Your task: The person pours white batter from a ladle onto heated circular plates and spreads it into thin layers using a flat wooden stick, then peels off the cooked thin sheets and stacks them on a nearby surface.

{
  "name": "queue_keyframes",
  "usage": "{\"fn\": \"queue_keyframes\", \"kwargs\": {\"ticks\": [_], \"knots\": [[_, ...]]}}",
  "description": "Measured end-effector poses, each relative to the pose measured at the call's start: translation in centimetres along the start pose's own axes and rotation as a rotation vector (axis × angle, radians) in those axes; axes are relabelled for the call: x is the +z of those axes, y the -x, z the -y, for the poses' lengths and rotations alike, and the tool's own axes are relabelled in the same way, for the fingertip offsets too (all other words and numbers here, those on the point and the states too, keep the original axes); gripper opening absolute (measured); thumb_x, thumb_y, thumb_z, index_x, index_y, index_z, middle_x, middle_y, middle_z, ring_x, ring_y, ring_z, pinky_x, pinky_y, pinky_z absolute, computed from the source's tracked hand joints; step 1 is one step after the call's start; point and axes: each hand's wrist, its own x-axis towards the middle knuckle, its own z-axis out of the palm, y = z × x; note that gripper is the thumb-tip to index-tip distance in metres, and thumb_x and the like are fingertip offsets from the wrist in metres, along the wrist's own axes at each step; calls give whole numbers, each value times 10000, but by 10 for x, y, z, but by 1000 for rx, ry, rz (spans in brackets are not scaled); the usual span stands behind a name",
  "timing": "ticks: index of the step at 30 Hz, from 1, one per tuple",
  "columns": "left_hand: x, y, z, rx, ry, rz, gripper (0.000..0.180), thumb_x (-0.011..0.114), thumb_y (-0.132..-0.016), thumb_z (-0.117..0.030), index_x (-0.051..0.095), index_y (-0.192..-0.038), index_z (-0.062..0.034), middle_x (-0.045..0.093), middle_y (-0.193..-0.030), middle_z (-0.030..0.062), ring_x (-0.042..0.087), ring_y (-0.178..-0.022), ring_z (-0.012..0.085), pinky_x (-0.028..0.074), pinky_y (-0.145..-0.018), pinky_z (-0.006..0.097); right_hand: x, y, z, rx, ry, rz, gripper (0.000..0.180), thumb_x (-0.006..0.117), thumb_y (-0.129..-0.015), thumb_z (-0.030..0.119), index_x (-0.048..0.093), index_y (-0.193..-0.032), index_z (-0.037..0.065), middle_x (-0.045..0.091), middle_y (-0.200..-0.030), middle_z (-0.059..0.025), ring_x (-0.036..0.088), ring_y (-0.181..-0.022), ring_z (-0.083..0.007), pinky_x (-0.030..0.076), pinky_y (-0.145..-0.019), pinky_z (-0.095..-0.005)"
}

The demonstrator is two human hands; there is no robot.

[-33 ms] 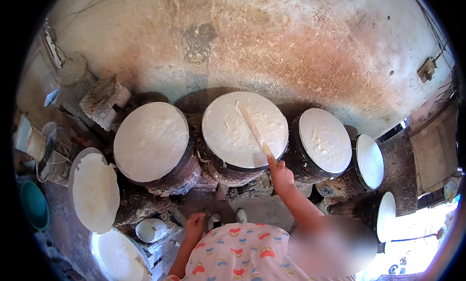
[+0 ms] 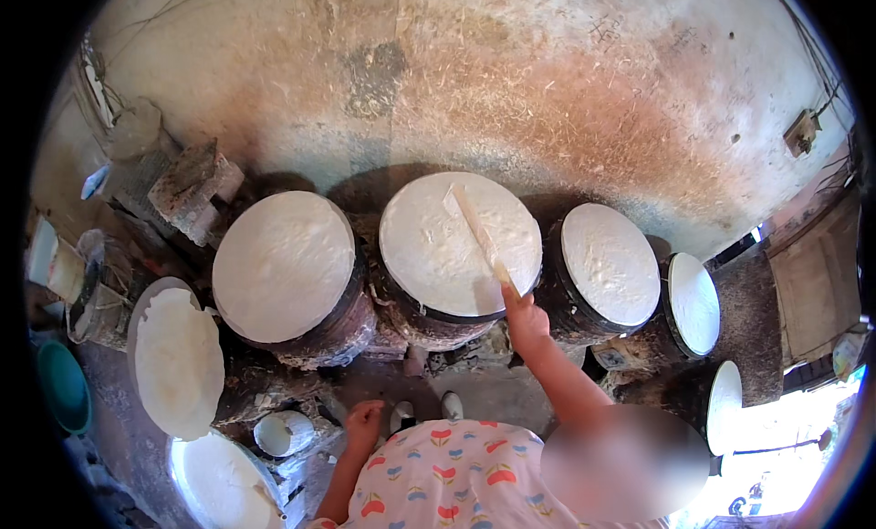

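Note:
My right hand (image 2: 526, 323) is closed around the near end of a long flat wooden spatula (image 2: 478, 230). The spatula lies slantwise over the middle round griddle (image 2: 447, 312), which is coated with a white, lumpy layer of batter (image 2: 424, 246). Its far end points toward the wall and seems to touch the batter. My left hand (image 2: 364, 421) hangs low in front of my body, fingers curled in, with nothing visible in it. Left of the middle griddle stands another one with a white batter layer (image 2: 285, 266), and to its right a third with a rougher white layer (image 2: 610, 264).
Two more white-topped round griddles (image 2: 693, 304) curve away on the right. At the left are a thin pale sheet (image 2: 180, 365) on a round tray, another white disc (image 2: 224, 483), a small white bucket (image 2: 285, 433) and a green basin (image 2: 64, 386). A stained wall (image 2: 547, 91) rises behind.
My right hand has shifted slightly away from me, and the spatula's far end has swung a little to the right over the batter. My left hand stays where it was.

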Motion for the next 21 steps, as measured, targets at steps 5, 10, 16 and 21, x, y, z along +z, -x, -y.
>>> {"fn": "queue_keyframes", "kwargs": {"ticks": [5, 10, 16, 21], "knots": [[-8, -5, -2, 23, -31, -16, 141, 597, -843, -75, 697, -936, -41, 690, -919, 123, 663, -818, 243, 516, -736, 333, 3, -45, -11, 107, -49, 95, 705, 625, -784, 72, 334, -1419, 174, 569, -1011, -237, 663, -819, -351, 553, -685, -414], [-14, -5, -1, 6, -33, -24, 137, 589, -819, -31, 699, -901, -31, 685, -900, 132, 660, -823, 267, 514, -722, 347, 11, -27, -28, 105, -248, 17, 668, 587, -775, 17, 410, -1391, 207, 600, -980, -229, 648, -850, -380, 534, -749, -439], [-9, -4, 6, -41, 6, -13, 138, 582, -828, -52, 698, -900, -29, 684, -904, 132, 658, -834, 256, 513, -743, 346, 25, -27, -22, -196, -820, -229, 620, 515, -744, -32, 515, -1326, 181, 624, -950, -262, 611, -879, -428, 501, -778, -463], [-13, -8, 1, -37, 2, 1, 138, 582, -833, -52, 697, -906, -32, 684, -926, 128, 655, -853, 247, 510, -758, 339, 3, -2, 23, -180, -428, -48, 638, 503, -772, -21, 458, -1367, 203, 599, -962, -244, 629, -801, -428, 519, -709, -485]]}}
